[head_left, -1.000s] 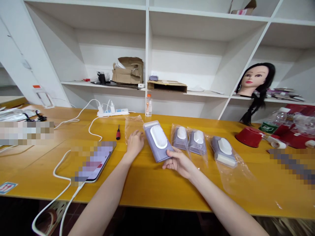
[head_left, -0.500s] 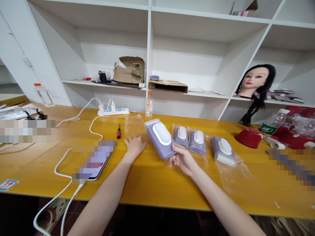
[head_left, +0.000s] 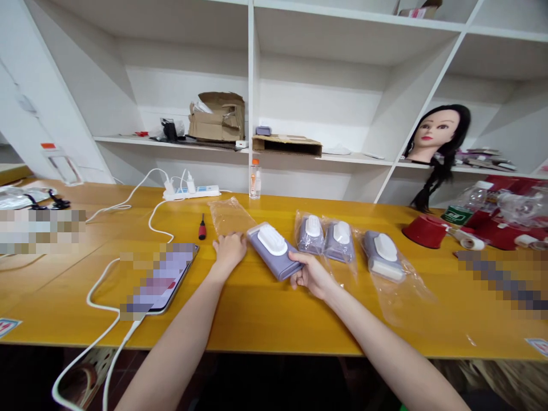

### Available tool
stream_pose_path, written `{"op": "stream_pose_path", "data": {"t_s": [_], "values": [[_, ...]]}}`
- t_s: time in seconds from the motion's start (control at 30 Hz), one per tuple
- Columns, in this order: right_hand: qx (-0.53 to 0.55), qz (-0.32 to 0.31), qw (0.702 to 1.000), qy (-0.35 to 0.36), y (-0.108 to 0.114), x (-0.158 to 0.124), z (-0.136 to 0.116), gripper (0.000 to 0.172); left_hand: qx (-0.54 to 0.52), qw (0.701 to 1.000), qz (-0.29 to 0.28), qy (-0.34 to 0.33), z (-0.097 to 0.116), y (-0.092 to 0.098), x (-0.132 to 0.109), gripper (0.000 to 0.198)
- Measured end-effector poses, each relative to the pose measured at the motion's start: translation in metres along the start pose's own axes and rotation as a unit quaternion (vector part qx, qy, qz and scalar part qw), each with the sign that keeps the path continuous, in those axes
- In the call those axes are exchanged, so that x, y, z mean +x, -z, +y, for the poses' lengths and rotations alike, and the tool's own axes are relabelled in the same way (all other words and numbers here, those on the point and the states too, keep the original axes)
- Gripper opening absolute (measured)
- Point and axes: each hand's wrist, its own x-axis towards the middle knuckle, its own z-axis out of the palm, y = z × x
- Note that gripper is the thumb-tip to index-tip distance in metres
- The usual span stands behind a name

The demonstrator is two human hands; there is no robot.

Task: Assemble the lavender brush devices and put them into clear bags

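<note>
My right hand [head_left: 310,275] grips the near right end of a purple block-shaped item [head_left: 274,254] with a white oval bristled piece on top. My left hand [head_left: 230,251] rests on the table by a clear plastic bag [head_left: 231,214], fingers somewhat spread; whether it pinches the bag's edge is hard to see. To the right lie similar purple items in clear bags: one [head_left: 311,234], another beside it [head_left: 339,240], and a third farther right [head_left: 384,255].
A phone [head_left: 165,279] with a white cable lies left, near a red screwdriver [head_left: 202,227]. Behind stand a power strip [head_left: 192,193] and a small bottle [head_left: 255,180]. At right are a red cup-like object [head_left: 426,231], a green-labelled bottle [head_left: 466,205] and a mannequin head [head_left: 439,134].
The purple item in my right hand has come down and tilted flatter, nearer the table. My left hand has shifted slightly, and the clear bag beside it has changed shape. The camera view has moved slightly.
</note>
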Motion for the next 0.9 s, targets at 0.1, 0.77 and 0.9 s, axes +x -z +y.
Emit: {"op": "stream_pose_path", "data": {"t_s": [0.1, 0.77, 0.9], "values": [[0.003, 0.003, 1.000, -0.012, 0.001, 0.001, 0.001, 0.017, -0.011, 1.000, 0.012, 0.002, -0.002, 0.003, 0.004, 0.038], [-0.010, -0.002, 0.999, -0.048, 0.001, 0.001, 0.002, 0.017, -0.010, 0.999, 0.003, 0.049, -0.008, 0.005, 0.007, 0.035], [-0.015, -0.002, 0.999, -0.047, 0.002, 0.001, 0.003, 0.015, -0.023, 0.998, 0.011, 0.053, -0.006, 0.006, 0.007, 0.036]]}}
